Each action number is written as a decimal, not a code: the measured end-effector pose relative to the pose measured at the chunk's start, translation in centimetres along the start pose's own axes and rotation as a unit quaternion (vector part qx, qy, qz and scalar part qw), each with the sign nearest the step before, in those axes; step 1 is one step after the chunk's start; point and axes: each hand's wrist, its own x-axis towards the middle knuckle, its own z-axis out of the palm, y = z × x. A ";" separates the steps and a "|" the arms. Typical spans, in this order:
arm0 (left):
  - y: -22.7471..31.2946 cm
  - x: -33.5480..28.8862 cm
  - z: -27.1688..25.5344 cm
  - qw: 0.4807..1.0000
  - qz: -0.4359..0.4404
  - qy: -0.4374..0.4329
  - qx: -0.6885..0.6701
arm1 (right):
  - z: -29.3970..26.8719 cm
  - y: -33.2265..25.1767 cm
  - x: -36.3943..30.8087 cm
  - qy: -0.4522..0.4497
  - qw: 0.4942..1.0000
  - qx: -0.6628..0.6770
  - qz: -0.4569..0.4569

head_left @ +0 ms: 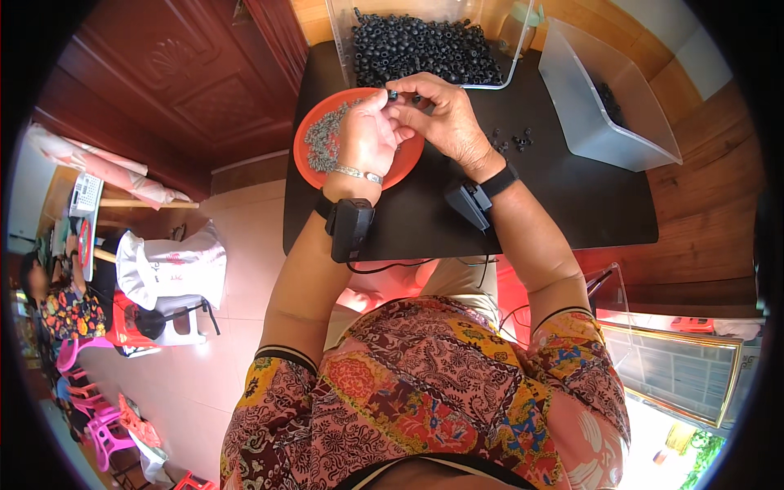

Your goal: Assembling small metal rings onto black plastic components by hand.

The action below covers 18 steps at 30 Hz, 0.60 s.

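Above an orange bowl (301,155) of small grey pieces, my two hands meet with their fingers close together. A small black part (393,95) sits at the fingertips of my left hand (365,135), palm turned up. Fingers of my right hand (447,121) are bent in a pinch at the same spot, and a second black part (417,100) shows between them. Whether a grey piece is held as well is too small to tell. Several loose black parts (520,140) lie on the dark table (465,220), right of my right hand.
Behind the bowl stands a clear bin (505,83) heaped with black parts. A second translucent bin (588,135), with some black parts inside, stands at the right. A lidded jar (518,28) is at the back. Another person (69,298) sits far left, near a white sack (175,269).
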 end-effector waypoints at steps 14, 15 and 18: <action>0.1 0.0 -0.3 0.999 -0.001 -0.031 0.032 | -0.4 -0.1 0.0 0.011 0.952 0.252 0.171; 0.1 0.0 -0.3 0.999 0.004 -0.039 0.033 | -0.4 0.2 0.2 0.021 0.958 0.243 0.151; 0.3 -0.1 -0.1 0.996 0.012 -0.072 0.042 | -0.7 0.7 0.4 0.054 0.964 0.229 0.126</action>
